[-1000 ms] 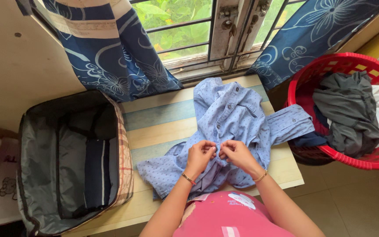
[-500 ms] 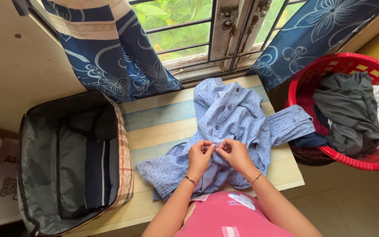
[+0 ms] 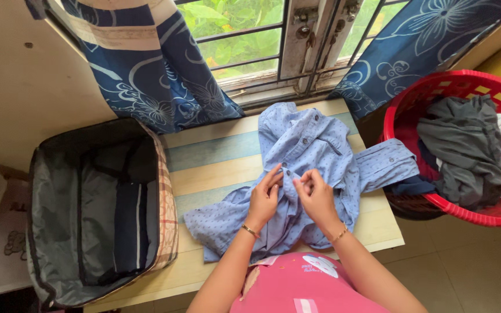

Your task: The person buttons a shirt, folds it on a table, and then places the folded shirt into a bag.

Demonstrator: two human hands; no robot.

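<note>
Red basket beside blue shirt

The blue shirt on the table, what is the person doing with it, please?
A person in a pink top has both hands on the light blue dotted shirt, which lies spread on the striped table. The left hand and right hand pinch the fabric along the button front, close together. An open grey bag sits to the left, and a red laundry basket with grey and white clothes stands to the right.
</note>
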